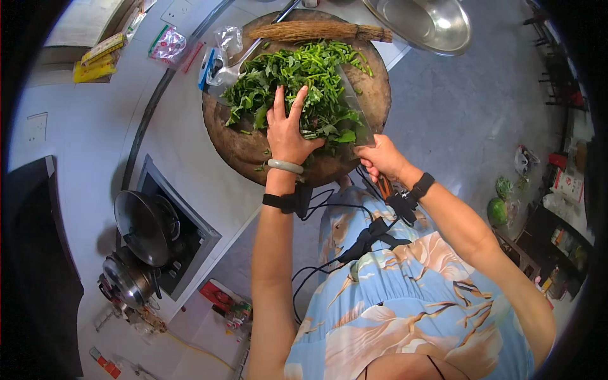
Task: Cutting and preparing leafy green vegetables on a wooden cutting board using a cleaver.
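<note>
A heap of chopped leafy greens (304, 66) covers much of the round wooden chopping block (237, 149). My left hand (289, 128) rests on the near side of the heap, its fingers spread over the leaves. Gripped in my right hand (385, 156) is a cleaver (355, 107), whose broad blade stands along the right side of the greens. A brown handle end shows below that hand. Leaves hide part of the blade's lower edge.
A straw brush (318, 31) lies across the block's far edge, beside a long-handled metal utensil (254, 47) and plastic packaging (228, 42). Beyond is a steel basin (427, 23). At lower left, a wok (145, 228) and a lidded pot (126, 278) sit around the cooktop (190, 251).
</note>
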